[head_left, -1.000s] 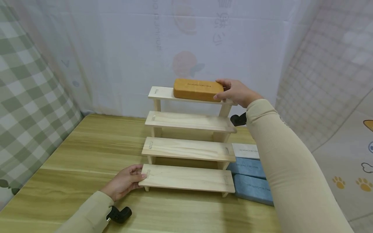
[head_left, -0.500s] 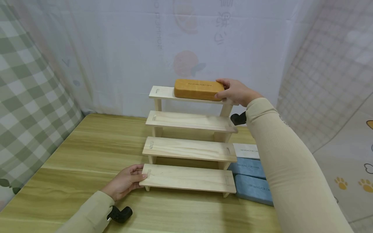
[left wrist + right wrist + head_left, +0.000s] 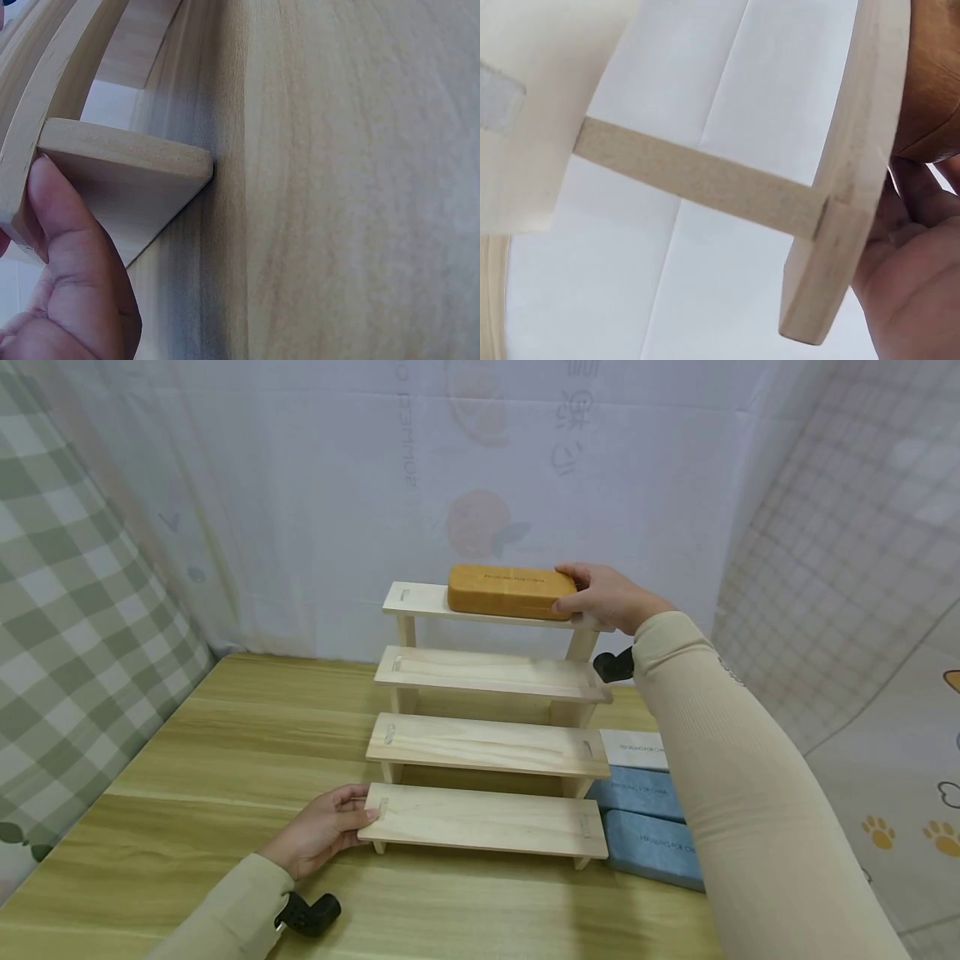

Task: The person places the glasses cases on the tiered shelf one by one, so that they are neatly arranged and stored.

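A mustard-brown glasses case (image 3: pixel 510 592) lies lengthwise on the top step of a pale wooden stepped rack (image 3: pixel 480 817), right of that step's middle. My right hand (image 3: pixel 611 597) grips the case's right end, thumb in front and fingers behind. In the right wrist view, the same brown case (image 3: pixel 930 82) shows at the edge, with the hand close beside the step's end. At the lowest step's left end, my left hand (image 3: pixel 318 828) pinches the board, thumb on top. The left wrist view shows fingers (image 3: pixel 67 217) under the board, next to a rack leg (image 3: pixel 127 142).
Right of the rack, two blue cases (image 3: pixel 652 843) and a white case (image 3: pixel 630 748) lie in a row on the wood-grain table (image 3: pixel 187 793), partly hidden by my right sleeve. A white printed curtain (image 3: pixel 322 527) hangs behind; a green checked cloth (image 3: pixel 82 560) is at left.
The view has shifted very slightly. Both hands, the brown case and the rack keep their places.
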Action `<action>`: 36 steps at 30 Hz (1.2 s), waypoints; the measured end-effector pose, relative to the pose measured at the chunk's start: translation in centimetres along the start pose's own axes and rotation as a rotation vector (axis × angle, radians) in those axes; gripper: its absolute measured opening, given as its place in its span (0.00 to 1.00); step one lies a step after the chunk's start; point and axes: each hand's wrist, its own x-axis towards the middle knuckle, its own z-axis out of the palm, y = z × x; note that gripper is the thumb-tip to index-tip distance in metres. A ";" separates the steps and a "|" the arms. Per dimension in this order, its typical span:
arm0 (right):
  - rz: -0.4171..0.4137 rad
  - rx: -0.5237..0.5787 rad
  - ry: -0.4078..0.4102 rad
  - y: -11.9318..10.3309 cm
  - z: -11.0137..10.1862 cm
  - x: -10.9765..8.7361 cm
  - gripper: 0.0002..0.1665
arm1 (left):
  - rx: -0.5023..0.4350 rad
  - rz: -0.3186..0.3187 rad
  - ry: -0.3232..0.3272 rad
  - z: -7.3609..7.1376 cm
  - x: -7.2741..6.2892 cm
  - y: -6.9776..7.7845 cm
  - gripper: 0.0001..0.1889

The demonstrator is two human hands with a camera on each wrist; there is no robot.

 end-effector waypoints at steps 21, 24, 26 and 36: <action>-0.113 -0.203 0.254 1.9 -1.7 -5.5 0.50 | -0.006 -0.005 -0.007 -0.2 0.0 -0.3 0.34; -0.120 -0.197 0.289 2.8 -1.9 -6.8 0.49 | -0.004 -0.007 -0.011 -0.3 0.0 -0.3 0.34; -0.126 -0.186 0.303 3.5 -1.9 -7.7 0.49 | -0.004 -0.004 -0.020 -0.4 0.1 -0.3 0.34; -0.142 -0.187 0.325 7.2 -1.7 -11.5 0.48 | -0.025 -0.010 -0.040 -1.0 -0.2 -0.3 0.36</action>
